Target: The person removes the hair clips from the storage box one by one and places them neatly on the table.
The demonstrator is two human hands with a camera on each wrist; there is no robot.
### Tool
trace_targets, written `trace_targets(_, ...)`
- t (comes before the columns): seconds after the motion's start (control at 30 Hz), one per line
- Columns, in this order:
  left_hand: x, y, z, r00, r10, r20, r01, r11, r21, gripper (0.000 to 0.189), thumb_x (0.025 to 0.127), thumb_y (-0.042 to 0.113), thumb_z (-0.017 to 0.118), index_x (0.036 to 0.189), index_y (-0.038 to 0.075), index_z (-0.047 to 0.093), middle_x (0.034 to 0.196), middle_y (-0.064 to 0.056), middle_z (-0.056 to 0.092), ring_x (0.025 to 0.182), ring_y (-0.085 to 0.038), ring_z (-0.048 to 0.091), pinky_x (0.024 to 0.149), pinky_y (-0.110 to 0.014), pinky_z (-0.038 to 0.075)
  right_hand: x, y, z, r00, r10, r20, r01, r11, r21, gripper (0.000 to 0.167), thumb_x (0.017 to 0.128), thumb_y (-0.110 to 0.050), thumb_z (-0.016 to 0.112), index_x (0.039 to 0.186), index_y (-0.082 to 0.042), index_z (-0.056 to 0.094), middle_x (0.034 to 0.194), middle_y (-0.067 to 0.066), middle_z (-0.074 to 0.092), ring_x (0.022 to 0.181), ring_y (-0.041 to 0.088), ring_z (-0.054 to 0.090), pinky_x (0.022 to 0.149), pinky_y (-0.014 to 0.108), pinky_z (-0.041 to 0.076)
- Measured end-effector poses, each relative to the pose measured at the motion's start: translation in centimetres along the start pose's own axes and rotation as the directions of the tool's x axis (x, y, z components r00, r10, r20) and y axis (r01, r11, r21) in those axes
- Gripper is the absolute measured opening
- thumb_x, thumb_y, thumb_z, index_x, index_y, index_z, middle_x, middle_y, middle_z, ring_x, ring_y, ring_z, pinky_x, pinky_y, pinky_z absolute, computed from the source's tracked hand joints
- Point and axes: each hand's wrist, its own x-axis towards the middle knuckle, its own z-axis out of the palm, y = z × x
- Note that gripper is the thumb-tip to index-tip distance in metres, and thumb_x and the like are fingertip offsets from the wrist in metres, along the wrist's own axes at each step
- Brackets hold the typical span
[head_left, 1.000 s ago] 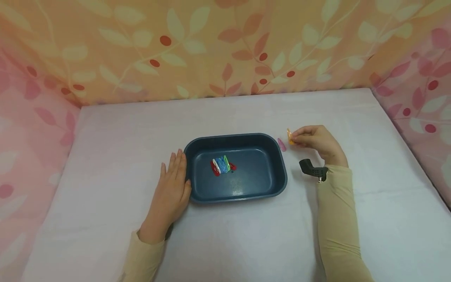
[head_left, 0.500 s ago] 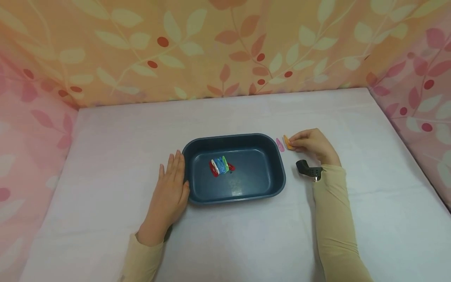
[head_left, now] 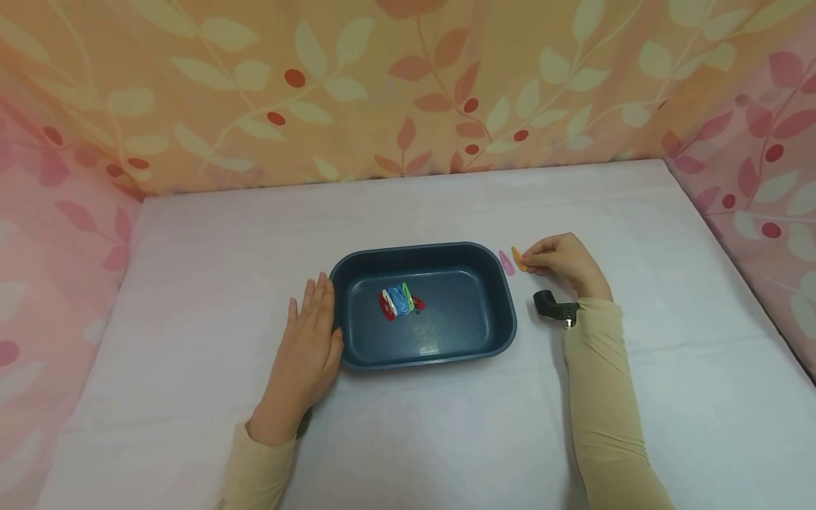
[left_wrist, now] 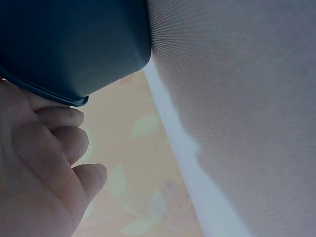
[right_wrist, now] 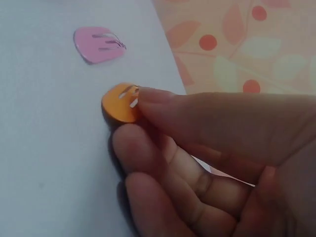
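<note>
My left hand (head_left: 306, 347) lies with straight fingers along the left side of a dark blue plastic tub (head_left: 459, 343); in the left wrist view its fingers (left_wrist: 69, 143) touch the tub's rim (left_wrist: 44, 93). To the right of the tub, my right hand (head_left: 570, 262) pinches an orange snap hair clip (head_left: 519, 258) between thumb and fingers, low over the white cloth. Its rounded end (right_wrist: 118, 104) shows in the right wrist view, while the thumb covers the narrower end. Beside it lies a pink snap hair clip (head_left: 506, 263), close to the tub's right rim.
Several hair clips (head_left: 399, 299) in red, white, blue and green lie in a row inside the tub. A black camera mount (head_left: 554, 307) sticks out from the right sleeve. Floral curtains (head_left: 408, 85) border the white-clothed table (head_left: 255, 227).
My right hand has lowered the orange clip to the cloth, slightly left and nearer the pink clip, turning it alongside that clip. My left hand stays at the tub.
</note>
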Motion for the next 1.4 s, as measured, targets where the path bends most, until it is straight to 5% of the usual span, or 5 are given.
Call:
trace_targets(0.2,0.0,-0.1,0.0,1.0,-0.007,0.004,0.007,1.0,0.006,0.062,0.093,0.015,0.043,0.146,-0.009,0.02,0.155,-0.018,0.013,0.143,-0.031,0.006,0.11,-0.056,0.008,0.0,0.0,-0.1,1.0,0.015,0.01,-0.014,0.999,-0.03,0.028,0.087,-0.007,0.065,0.105,0.015,0.063,0.086,0.009,0.069,0.069,0.009,0.061,0.067,0.019,0.051)
trace_targets(0.47,0.1,-0.1,0.3,1.0,-0.02,0.021,0.02,1.0,-0.001,0.063,0.093,0.014,0.045,0.146,-0.008,0.02,0.155,-0.018,0.012,0.143,-0.031,0.006,0.11,-0.056,0.008,-0.1,0.6,-0.8,0.997,-0.007,-0.076,-0.004,0.989,-0.146,0.03,0.085,-0.015,0.069,0.103,0.01,0.068,0.081,0.002,0.07,0.068,0.004,0.059,0.064,0.017,0.047)
trace_targets(0.97,0.5,0.2,0.7,0.999,-0.026,0.025,0.026,1.0,0.005,0.064,0.093,0.014,0.046,0.147,-0.007,0.017,0.156,-0.017,0.01,0.143,-0.03,0.005,0.111,-0.055,0.008,0.1,1.3,-1.3,0.999,-0.008,-0.051,0.013,0.995,0.095,0.04,0.086,-0.014,0.069,0.112,0.014,0.06,0.084,-0.004,0.07,0.075,0.005,0.066,0.071,0.019,0.052)
trace_targets(1.4,0.9,0.5,1.0,0.999,-0.024,0.029,0.024,1.0,0.012,0.065,0.092,0.014,0.046,0.147,-0.007,0.018,0.156,-0.017,0.012,0.143,-0.03,0.006,0.111,-0.055,0.008,-0.9,-1.7,-0.7,0.989,-0.143,-0.038,0.146,0.984,0.104,0.038,0.087,-0.017,0.068,0.11,0.013,0.062,0.085,0.0,0.071,0.08,0.017,0.067,0.073,0.021,0.052)
